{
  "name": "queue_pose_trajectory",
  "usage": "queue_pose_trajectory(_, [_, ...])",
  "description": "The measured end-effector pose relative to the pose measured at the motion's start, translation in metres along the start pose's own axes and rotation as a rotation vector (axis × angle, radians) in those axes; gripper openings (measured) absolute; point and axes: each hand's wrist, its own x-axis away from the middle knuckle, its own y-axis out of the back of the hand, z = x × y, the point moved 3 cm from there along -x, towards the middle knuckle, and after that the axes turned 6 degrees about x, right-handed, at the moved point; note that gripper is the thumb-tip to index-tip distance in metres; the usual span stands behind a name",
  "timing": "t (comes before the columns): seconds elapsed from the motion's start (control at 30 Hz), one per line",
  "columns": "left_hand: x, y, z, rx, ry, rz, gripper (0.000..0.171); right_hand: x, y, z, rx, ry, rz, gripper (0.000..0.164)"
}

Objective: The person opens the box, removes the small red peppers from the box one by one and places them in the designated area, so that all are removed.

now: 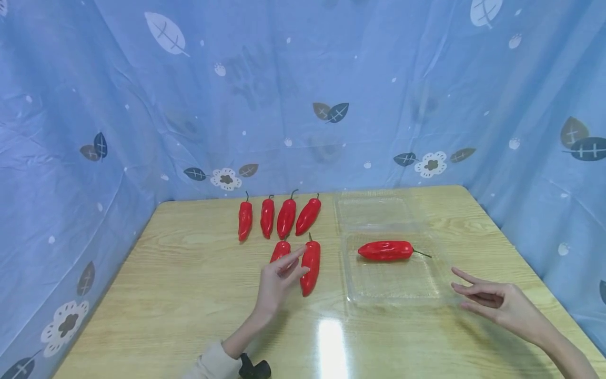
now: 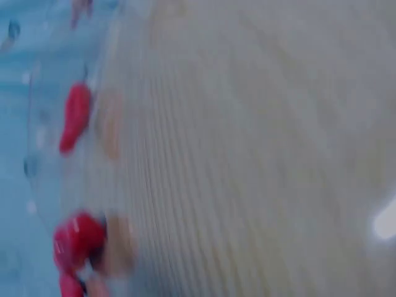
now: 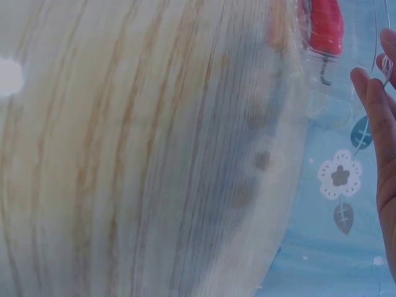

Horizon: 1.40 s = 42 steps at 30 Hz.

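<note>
My left hand reaches over two red chili peppers at the middle of the table. Its fingers and thumb lie at the upper left side of the nearer pepper, and I cannot tell whether they touch it. The other pepper is partly hidden behind this hand. To the right, a clear plastic box lies unfolded, with one red pepper lying sideways in it, stem to the right. My right hand is at the box's right edge with fingers spread, its fingertips by the clear rim in the right wrist view.
Several red peppers stand in a row at the back of the table, stems away from me. The box's lid half lies behind its base. A black object is by the left sleeve. Blue patterned cloth surrounds the table.
</note>
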Motion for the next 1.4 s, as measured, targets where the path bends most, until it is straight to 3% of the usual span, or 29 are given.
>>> queue_pose_trajectory(0.13, [0.007,-0.026,-0.012,0.043,-0.062,0.143,0.044,-0.001,0.001,0.001,0.001,0.004,0.0,0.03])
queue_pose_trajectory(0.4, [0.017,-0.077,-0.026,0.174,-0.094,0.377,0.042,-0.002,0.0,0.003,0.01,0.016,0.003,0.029])
queue_pose_trajectory(0.73, [0.005,-0.121,-0.022,0.186,-0.172,0.455,0.036,-0.003,0.001,0.004,-0.013,0.013,0.02,0.029])
queue_pose_trajectory(0.93, [-0.008,-0.148,-0.013,0.237,-0.129,0.519,0.037,-0.003,0.0,0.003,-0.016,0.023,0.02,0.03])
queue_pose_trajectory(1.1, [-0.029,-0.168,-0.004,0.148,-0.132,0.525,0.038,-0.003,0.001,0.001,-0.026,0.038,0.025,0.031])
queue_pose_trajectory(1.27, [-0.053,-0.181,0.005,0.014,-0.196,0.48,0.036,-0.004,0.002,0.001,-0.029,0.051,0.05,0.029])
queue_pose_trajectory(1.4, [-0.07,-0.188,0.014,-0.163,-0.222,0.47,0.039,-0.005,0.004,0.001,-0.012,0.056,0.073,0.028])
